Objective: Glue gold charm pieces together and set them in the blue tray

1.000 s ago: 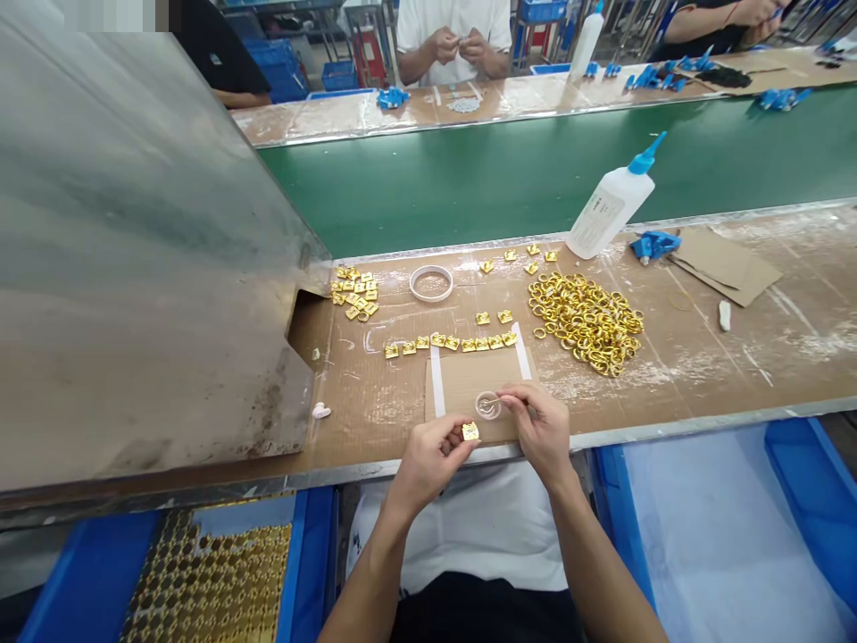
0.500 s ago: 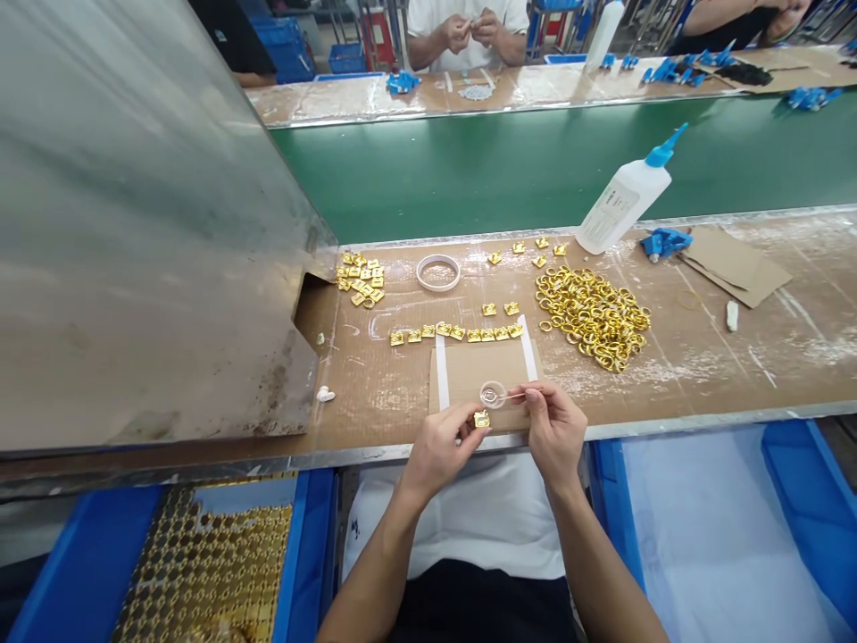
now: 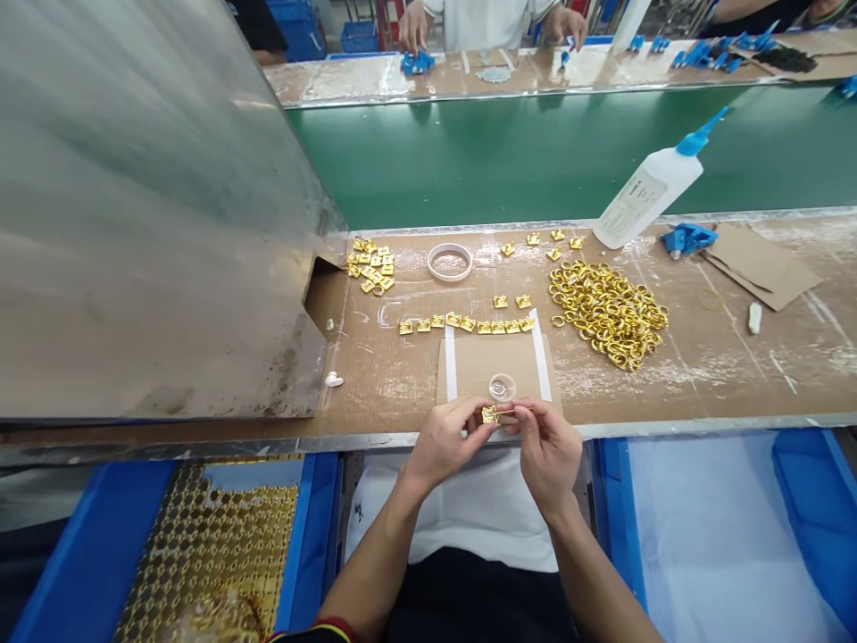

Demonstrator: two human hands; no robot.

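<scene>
My left hand pinches a small gold square piece near the table's front edge. In my right hand is a thin stick, closed between thumb and fingers, its tip at the gold piece. Just beyond my fingers a small clear cup stands on a taped cardboard sheet. Behind the sheet runs a row of similar gold pieces. A heap of gold rings lies to the right, and a cluster of gold pieces to the left.
A white bottle with a blue nozzle leans at the back right, near a blue clip-like object and cardboard pieces. A tape roll lies mid-table. A metal housing rises at left. Blue bins flank my lap.
The stick's tip has moved from the clear cup to the gold piece, and my hands are closer together. The person opposite has lowered and spread both hands.
</scene>
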